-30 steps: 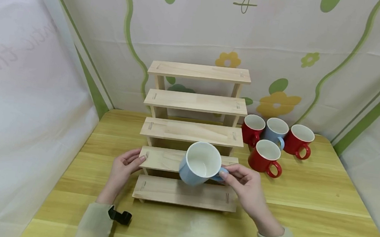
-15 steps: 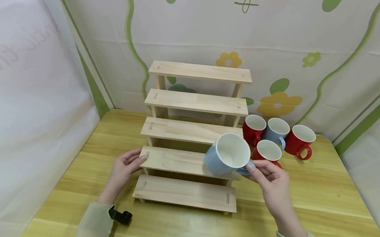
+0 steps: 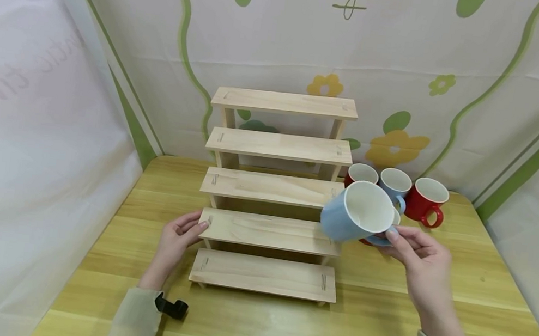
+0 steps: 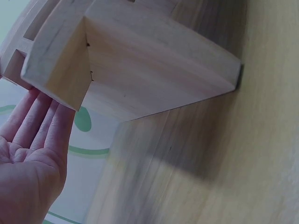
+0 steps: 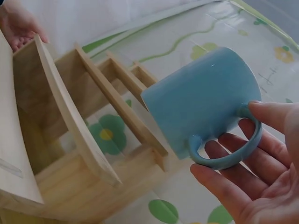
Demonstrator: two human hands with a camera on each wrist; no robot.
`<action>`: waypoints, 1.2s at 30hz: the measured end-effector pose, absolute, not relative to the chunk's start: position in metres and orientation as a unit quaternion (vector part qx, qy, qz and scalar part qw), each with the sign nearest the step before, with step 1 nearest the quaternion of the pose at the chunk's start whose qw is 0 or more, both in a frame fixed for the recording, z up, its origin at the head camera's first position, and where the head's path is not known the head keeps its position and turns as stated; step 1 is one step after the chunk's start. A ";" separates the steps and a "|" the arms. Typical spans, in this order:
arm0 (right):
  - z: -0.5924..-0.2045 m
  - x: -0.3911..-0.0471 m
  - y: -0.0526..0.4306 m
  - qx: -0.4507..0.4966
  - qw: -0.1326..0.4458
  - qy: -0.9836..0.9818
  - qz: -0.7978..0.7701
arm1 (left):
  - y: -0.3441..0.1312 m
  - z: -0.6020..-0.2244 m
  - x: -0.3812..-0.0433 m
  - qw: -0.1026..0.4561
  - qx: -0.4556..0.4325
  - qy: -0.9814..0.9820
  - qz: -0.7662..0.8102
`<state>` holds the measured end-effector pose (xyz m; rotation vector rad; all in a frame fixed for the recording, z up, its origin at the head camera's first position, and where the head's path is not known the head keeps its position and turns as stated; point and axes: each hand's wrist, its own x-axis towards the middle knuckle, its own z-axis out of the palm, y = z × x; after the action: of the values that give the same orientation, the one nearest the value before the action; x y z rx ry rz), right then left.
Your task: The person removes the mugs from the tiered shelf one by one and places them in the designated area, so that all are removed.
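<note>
A light blue mug (image 3: 356, 212) with a white inside hangs tilted in the air, its mouth turned up toward the right. My right hand (image 3: 424, 261) holds it by the handle (image 5: 226, 156), thumb on top and fingers beneath in the right wrist view. A stepped wooden shelf (image 3: 267, 187) stands in the middle of the table, no mugs on its tiers. At the left end of its second-lowest tier, my left hand (image 3: 179, 238) grips the board, thumb on top. In the left wrist view, the left fingers (image 4: 39, 121) reach under that end.
Behind the held mug, at the right of the shelf, stand red mugs (image 3: 426, 201) and another blue mug (image 3: 394, 182). The held mug partly covers one of the red ones. A wooden table (image 3: 252, 330) carries everything. Flower-printed cloth (image 3: 283, 38) walls the back.
My right hand has carried the blue mug rightward and slightly back, from over the lower tiers to the shelf's right end. The mug tilts more. My left hand stays put.
</note>
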<state>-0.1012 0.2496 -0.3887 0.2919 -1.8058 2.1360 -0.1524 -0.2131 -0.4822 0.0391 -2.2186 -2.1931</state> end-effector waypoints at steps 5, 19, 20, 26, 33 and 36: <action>-0.385 -0.100 0.265 0.096 0.185 -0.610 0.764 | -0.213 -0.482 -0.152 0.011 0.014 -0.713 -0.701; -0.376 -0.101 0.298 0.035 0.261 -0.523 0.811 | -0.213 -0.482 -0.150 0.010 0.013 -0.711 -0.703; -0.376 -0.101 0.300 0.028 0.263 -0.519 0.813 | -0.213 -0.482 -0.150 0.010 0.014 -0.711 -0.703; -0.377 -0.101 0.306 -0.014 0.265 -0.511 0.818 | -0.213 -0.482 -0.150 0.013 0.021 -0.709 -0.705; -0.380 -0.104 0.318 -0.076 0.288 -0.485 0.822 | -0.213 -0.482 -0.151 0.013 0.015 -0.708 -0.706; -0.382 -0.106 0.324 -0.093 0.301 -0.473 0.823 | -0.213 -0.482 -0.151 0.013 0.014 -0.707 -0.707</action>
<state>-0.1059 0.3236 -0.3823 -0.2478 -1.2559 2.1828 -0.1514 -0.2130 -0.4821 0.0450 -2.2041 -2.2018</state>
